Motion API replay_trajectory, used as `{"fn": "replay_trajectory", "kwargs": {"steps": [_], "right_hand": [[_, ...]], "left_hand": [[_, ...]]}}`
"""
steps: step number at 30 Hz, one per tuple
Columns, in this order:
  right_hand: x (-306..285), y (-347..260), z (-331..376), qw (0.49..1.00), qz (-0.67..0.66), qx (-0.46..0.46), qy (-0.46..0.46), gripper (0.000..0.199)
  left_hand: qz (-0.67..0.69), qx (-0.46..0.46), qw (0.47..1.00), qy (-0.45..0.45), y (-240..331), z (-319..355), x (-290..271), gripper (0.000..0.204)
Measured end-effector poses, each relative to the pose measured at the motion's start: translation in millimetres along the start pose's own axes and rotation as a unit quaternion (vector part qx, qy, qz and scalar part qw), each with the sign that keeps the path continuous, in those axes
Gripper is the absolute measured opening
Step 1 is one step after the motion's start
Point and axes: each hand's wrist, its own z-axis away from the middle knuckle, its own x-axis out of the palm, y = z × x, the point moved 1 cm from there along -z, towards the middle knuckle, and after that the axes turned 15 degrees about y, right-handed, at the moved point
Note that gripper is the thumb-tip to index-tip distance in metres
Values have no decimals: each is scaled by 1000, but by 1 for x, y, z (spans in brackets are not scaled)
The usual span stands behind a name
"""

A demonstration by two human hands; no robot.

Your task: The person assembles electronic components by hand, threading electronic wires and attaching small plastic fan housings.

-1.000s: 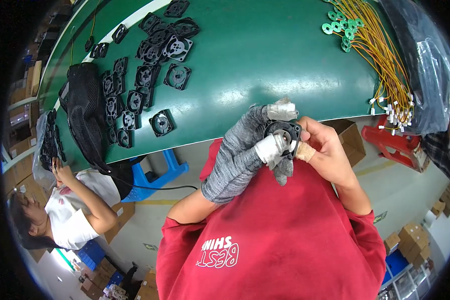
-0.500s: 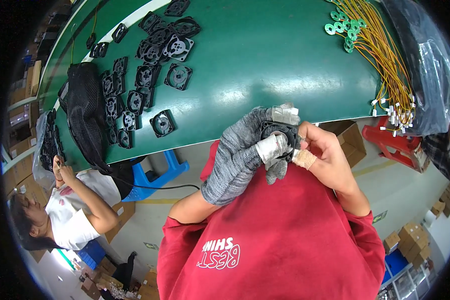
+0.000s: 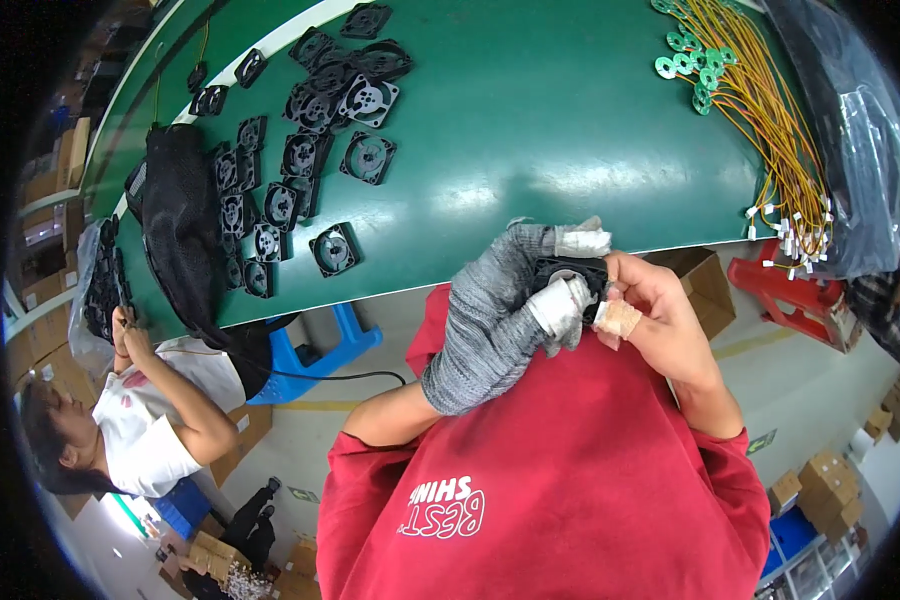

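Note:
My left hand (image 3: pixel 500 315), in a grey knit glove with silvery tape round the fingertips, grips a small square black fan housing (image 3: pixel 573 268) near the table's front edge. Most of that housing is covered by the gloved fingers. My bare right hand (image 3: pixel 655 308) is pinched closed at its right side, with tan tape on the thumb; whatever lies between those fingertips is hidden. Many similar black fan housings (image 3: pixel 368 157) lie on the green table (image 3: pixel 530 120) to the left, some stacked. One single housing (image 3: pixel 332 250) sits closest to me.
Yellow-orange wires (image 3: pixel 760 120) with green ring-shaped boards (image 3: pixel 708 75) and white connectors (image 3: pixel 795 245) lie at right, beside clear plastic bags (image 3: pixel 875 150). A black mesh bag (image 3: pixel 182 215) lies at left. Stools, blue (image 3: pixel 320 365) and red (image 3: pixel 795 300), stand below. A co-worker (image 3: pixel 150 420) sits at left.
Both hands stay together at the fan housing. My left hand has shifted slightly right, covering more of it, and my right fingers have curled closer against its side.

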Motion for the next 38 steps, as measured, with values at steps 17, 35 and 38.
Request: {"fn": "replay_trajectory", "kwargs": {"steps": [17,35,38], "right_hand": [[-1,-15,0,981,157,-68,97,11],[15,-18,-6,875,432,-206,69,8],[22,-21,-13,783,504,-358,64,15]], "left_hand": [[-416,402,814,-58,17,-9,-15,49],[-527,484,698,12,-16,-16,-24,25],[-553,455,698,-14,-17,-22,-26,23]]}}
